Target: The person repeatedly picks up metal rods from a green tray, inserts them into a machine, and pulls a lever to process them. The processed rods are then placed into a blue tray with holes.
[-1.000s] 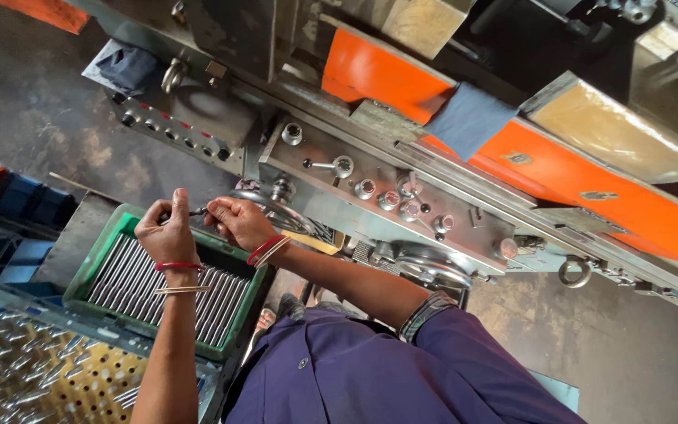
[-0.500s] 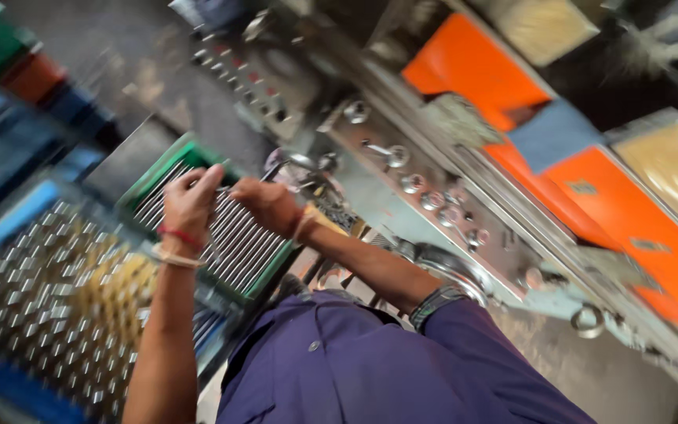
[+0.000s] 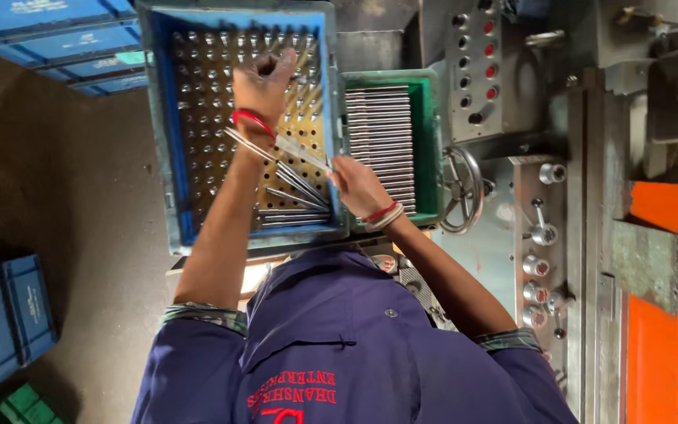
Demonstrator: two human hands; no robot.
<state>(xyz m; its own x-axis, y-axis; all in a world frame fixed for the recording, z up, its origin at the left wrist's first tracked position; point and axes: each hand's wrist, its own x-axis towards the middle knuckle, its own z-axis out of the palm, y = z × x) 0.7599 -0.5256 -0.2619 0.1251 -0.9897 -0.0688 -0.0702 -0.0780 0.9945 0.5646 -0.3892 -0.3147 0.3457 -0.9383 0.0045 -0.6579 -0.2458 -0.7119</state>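
Few items qualify. A white printed label [image 3: 34, 6] is seen on the blue crate [image 3: 49, 16] at top left, small and rectangular. A second white marking [image 3: 31, 294] is seen on the side of the blue crate [image 3: 5, 322] at lower left. Red lettering [image 3: 292, 390] is printed on the back of the dark blue shirt [image 3: 339, 345], bottom centre. No screens or signs are seen.
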